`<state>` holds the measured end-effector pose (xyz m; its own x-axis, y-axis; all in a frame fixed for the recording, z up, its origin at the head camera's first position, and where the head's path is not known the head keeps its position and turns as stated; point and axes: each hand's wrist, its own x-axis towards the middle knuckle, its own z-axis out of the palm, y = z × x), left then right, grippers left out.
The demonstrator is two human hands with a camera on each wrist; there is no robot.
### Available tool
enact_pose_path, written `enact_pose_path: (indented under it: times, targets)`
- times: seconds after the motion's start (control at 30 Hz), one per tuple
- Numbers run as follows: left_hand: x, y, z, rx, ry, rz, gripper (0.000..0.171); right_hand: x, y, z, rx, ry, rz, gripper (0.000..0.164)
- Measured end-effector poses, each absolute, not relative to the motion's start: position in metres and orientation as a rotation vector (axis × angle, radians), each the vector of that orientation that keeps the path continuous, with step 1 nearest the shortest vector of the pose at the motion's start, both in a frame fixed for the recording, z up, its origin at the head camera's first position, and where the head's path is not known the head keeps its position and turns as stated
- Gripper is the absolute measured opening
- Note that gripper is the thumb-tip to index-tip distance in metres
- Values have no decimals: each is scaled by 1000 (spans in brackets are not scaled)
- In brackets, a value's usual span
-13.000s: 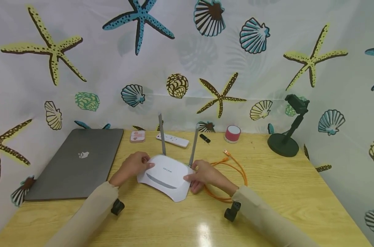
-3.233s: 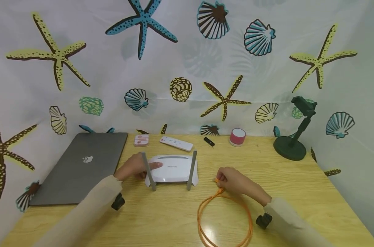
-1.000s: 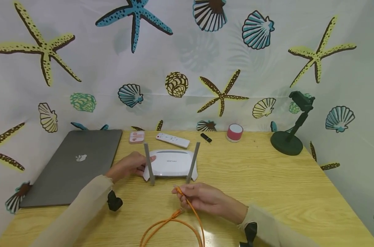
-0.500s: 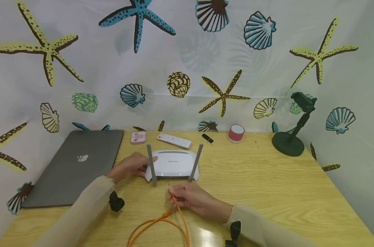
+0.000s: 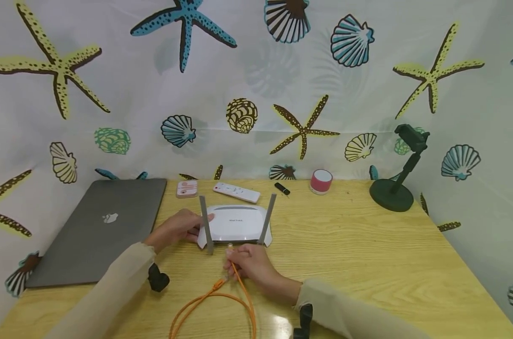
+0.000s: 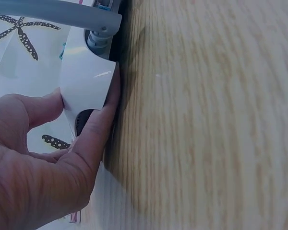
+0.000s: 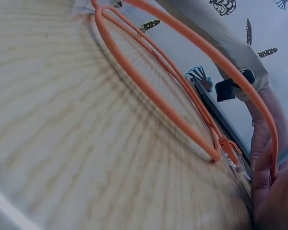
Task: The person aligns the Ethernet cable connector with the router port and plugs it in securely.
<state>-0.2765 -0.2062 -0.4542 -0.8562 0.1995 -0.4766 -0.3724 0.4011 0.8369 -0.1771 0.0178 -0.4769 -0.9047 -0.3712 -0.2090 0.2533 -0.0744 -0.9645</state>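
Remote behind router (laptop left).

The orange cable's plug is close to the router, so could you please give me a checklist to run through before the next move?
1. Router steadied: ok, the left hand grips one end.
2. Held plug secure: ok, the right hand pinches it, tip showing.
3. Held plug lined up with a port: cannot tell, no port shows clearly.
4. Loose plug well away from the right hand: not ok, it lies close by.
5. Orange cable slack: ok, it loops loosely.
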Motion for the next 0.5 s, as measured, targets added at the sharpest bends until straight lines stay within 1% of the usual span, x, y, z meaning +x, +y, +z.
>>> enact_pose_path:
  times: [0.27, 0.5]
  targets:
    - [-277, -209, -454, -165, 2108, 1516, 42, -181, 8, -476, -81, 1792, -2085, 34]
    - [-279, -211, -453, -137, 2069, 1539, 42, -188, 2, -476, -36, 1773, -2109, 35]
